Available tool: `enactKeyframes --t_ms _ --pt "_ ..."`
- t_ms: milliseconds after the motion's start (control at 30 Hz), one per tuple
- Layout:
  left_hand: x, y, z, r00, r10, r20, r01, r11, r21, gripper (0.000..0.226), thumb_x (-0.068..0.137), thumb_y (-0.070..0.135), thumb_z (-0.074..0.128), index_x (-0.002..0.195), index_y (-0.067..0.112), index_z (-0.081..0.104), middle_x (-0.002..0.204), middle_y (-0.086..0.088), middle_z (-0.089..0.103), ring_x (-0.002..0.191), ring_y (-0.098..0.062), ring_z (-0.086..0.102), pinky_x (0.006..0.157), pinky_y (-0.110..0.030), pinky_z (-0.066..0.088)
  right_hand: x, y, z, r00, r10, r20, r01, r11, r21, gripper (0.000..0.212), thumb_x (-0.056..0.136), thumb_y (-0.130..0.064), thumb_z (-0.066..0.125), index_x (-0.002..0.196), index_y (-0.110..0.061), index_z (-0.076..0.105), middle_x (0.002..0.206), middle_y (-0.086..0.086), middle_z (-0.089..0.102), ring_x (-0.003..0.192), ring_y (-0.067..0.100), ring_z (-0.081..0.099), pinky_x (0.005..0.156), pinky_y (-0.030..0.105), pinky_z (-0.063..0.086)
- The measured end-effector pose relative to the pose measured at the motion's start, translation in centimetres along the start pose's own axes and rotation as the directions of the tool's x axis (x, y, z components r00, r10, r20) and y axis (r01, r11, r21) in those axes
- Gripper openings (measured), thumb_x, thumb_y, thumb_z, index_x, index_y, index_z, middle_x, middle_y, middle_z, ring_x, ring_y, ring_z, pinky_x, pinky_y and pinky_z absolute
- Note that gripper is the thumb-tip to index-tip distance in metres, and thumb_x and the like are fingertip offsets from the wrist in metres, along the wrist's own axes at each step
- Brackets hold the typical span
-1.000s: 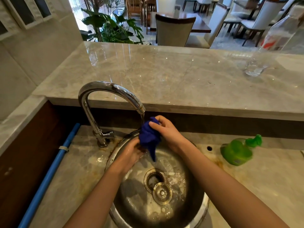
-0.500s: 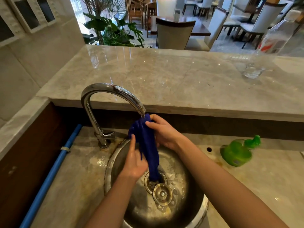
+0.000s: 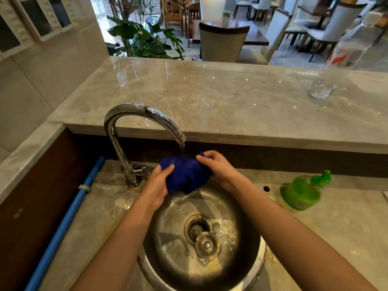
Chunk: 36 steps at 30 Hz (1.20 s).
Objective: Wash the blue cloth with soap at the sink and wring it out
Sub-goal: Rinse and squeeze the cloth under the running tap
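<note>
- The faucet [image 3: 144, 114] arches over the back of the sink [image 3: 263, 255], with its spout low, so the gap under it is tight.
- The basin's front and middle are open, apart from a loose drain plug [image 3: 206, 245] beside the drain.
- To the right, the bench [image 3: 336, 227] gives passage up to the green soap bottle [image 3: 300, 192].
- A raised ledge [image 3: 210, 97] blocks the back.
- A blue pipe [image 3: 63, 225] runs along the left, possibly against the wall.

A clear glass tumbler [image 3: 321, 90] stands on the grey marble counter [image 3: 210, 97], far right of the fingers [image 3: 206, 157]; a blue pipe [image 3: 69, 217] lies left.
</note>
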State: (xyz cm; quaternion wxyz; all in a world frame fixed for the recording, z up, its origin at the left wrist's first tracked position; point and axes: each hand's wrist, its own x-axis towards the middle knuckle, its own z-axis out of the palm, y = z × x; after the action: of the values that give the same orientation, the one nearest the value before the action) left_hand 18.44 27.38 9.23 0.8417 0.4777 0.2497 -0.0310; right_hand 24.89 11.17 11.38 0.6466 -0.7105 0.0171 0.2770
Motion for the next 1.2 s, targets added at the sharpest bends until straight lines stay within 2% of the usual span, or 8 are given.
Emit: enactKeyframes --t_ms 67,167,400,633,767,1000,1100,1200 --pt "0.0 0.7 -0.4 1.000 0.026 -0.001 -0.026 0.987 0.156 0.029 0.094 0.006 0.048 0.121 0.016 0.054 0.119 -0.010 0.063 0.099 -0.020 0.064 0.077 -0.033 0.053 -0.2 -0.2 -0.5 1.000 -0.001 -0.001 0.002 0.996 0.088 0.026 0.094 -0.017 0.056 0.119 -0.018 0.050 0.108 0.006 0.064 0.099 0.018 0.062 0.084 0.035 0.051" --pt "0.1 1.6 -1.5 0.995 0.083 -0.055 -0.054 0.918 0.392 0.018 0.093 0.009 0.053 0.106 0.019 0.061 0.111 -0.010 0.068 0.100 -0.022 0.065 0.090 -0.041 0.051 -0.4 -0.3 -1.0 0.992 -0.107 -0.062 0.103 0.992 -0.068 0.031 0.095 -0.012 0.055 0.123 -0.023 0.048 0.100 0.005 0.071 0.093 0.015 0.067 0.080 0.032 0.052" --pt "-0.5 1.1 -1.9 0.929 0.280 -0.242 -0.164 0.898 0.409 0.049 0.088 0.008 0.060 0.132 0.020 0.041 0.103 -0.002 0.065 0.094 -0.022 0.066 0.084 -0.041 0.055 -0.5 0.2 -1.0 0.966 -0.256 0.024 0.253 0.933 -0.255 0.026 0.094 -0.008 0.053 0.113 -0.023 0.061 0.105 0.000 0.069 0.097 0.013 0.067 0.088 0.034 0.056" --pt "-0.6 1.2 -2.5 0.963 0.270 -0.011 -0.207 0.764 0.611 0.033 0.085 0.004 0.064 0.113 0.021 0.063 0.096 0.000 0.071 0.093 -0.016 0.068 0.071 -0.026 0.058 -0.5 0.5 -1.5 0.950 -0.301 0.079 0.277 0.703 -0.655 0.033 0.089 -0.011 0.062 0.122 -0.017 0.063 0.117 0.001 0.066 0.108 0.013 0.061 0.089 0.024 0.049" --pt "-0.7 0.9 -2.4 0.901 0.431 0.036 -0.268 0.490 0.829 0.024 0.084 0.005 0.066 0.104 0.018 0.065 0.086 0.009 0.066 0.086 -0.011 0.066 0.068 -0.021 0.056 -0.2 0.9 -1.5 0.949 -0.299 0.098 0.262 0.577 -0.774 0.026 0.087 -0.012 0.065 0.111 -0.022 0.068 0.103 -0.002 0.069 0.094 0.010 0.063 0.086 0.031 0.055" --pt "-0.9 1.7 -3.1 0.852 0.515 0.099 -0.199 0.144 0.969 0.004 0.084 0.029 0.067 0.087 0.030 0.065 0.078 0.012 0.068 0.077 -0.008 0.065 0.069 -0.036 0.057 -0.3 -0.1 -1.6 0.962 -0.263 0.078 0.260 0.783 -0.565 0.015 0.091 -0.009 0.059 0.094 -0.020 0.069 0.090 -0.011 0.063 0.091 0.003 0.058 0.082 0.023 0.047" --pt "-0.4 2.0 -3.6 0.883 0.461 0.092 -0.195 0.182 0.964 0.004 0.084 0.032 0.066 0.085 0.030 0.062 0.092 0.011 0.060 0.089 -0.011 0.058 0.083 -0.036 0.050 0.0 0.1 -1.6 0.974 -0.213 0.081 0.227 0.868 -0.442 0.015 0.093 -0.011 0.056 0.097 -0.021 0.066 0.099 -0.001 0.068 0.098 0.011 0.063 0.084 0.029 0.051" --pt "-0.3 2.3 -3.3 0.956 0.284 0.078 -0.212 0.480 0.851 0.013 0.091 0.027 0.059 0.098 0.017 0.062 0.111 0.001 0.049 0.104 -0.015 0.050 0.088 -0.026 0.039 -0.1 0.3 -1.6 0.992 -0.124 0.025 0.127 0.963 -0.238 0.016 0.095 -0.012 0.054 0.105 -0.017 0.065 0.102 0.005 0.069 0.097 0.017 0.067 0.084 0.033 0.056"
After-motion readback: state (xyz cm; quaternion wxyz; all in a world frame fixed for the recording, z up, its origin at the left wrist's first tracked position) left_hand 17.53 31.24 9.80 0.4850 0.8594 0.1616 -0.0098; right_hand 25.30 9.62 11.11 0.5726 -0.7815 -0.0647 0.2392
